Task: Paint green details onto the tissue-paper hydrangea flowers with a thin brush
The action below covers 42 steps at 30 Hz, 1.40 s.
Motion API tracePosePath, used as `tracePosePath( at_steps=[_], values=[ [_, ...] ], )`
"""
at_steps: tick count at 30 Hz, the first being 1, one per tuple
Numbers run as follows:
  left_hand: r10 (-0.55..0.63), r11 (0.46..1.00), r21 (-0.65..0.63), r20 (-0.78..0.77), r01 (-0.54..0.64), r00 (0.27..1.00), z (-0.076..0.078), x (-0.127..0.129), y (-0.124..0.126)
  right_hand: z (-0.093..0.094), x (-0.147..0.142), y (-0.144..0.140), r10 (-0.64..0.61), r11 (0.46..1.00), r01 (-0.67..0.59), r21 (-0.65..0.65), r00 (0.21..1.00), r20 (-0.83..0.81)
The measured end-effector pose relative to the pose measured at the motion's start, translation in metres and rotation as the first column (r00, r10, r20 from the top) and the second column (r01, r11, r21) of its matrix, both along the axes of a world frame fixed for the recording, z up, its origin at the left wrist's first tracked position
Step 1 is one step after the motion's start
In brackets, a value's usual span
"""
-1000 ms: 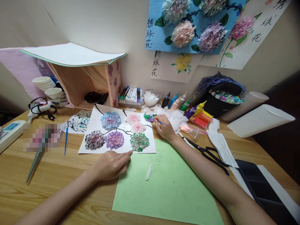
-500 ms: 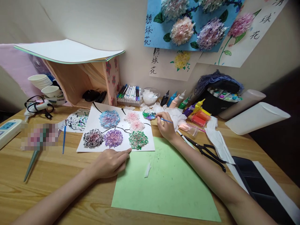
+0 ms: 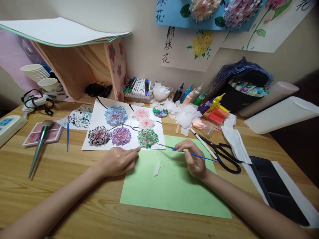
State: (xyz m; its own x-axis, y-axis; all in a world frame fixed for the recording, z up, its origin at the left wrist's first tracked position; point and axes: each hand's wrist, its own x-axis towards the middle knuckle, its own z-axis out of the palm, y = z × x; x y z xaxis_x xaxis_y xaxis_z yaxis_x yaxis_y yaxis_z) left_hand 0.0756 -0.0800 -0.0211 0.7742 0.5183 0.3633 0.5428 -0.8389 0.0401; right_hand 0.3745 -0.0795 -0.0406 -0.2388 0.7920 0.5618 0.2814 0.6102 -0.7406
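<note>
Right hand (image 3: pixel 195 161) grips paintbrush (image 3: pixel 189 153) — over green paper (image 3: pixel 174 189).

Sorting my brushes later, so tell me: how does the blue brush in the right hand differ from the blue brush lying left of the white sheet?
The held brush is pinched in the right hand, slanting over the green paper; the loose brush lies untouched on the desk. The held brush points toward the green flower; the loose brush lies nearly straight, front to back. Both have thin blue handles.

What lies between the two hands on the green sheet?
In the head view, a small white paper scrap lies on the green sheet between left hand and right hand.
</note>
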Motion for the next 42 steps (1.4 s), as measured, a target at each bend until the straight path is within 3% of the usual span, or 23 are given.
tracePosePath(
  at_steps=[3,8,42],
  values=[
    [-0.001,1.000,0.004,0.000,0.001,1.000,-0.0003,0.0001,0.0002,0.0045,-0.0044,0.0012,0.056,0.997,-0.061,0.036,0.990,0.129],
    [0.000,1.000,0.015,-0.008,0.000,1.000,0.0001,-0.0001,0.0001,0.0086,-0.0083,0.0027,0.087,0.993,-0.100,0.064,0.979,0.186],
    [-0.010,1.000,0.011,0.008,0.010,1.000,-0.0014,-0.0013,0.0004,0.0078,-0.0068,0.0046,0.079,0.997,-0.083,0.009,0.972,0.221]
  ],
)
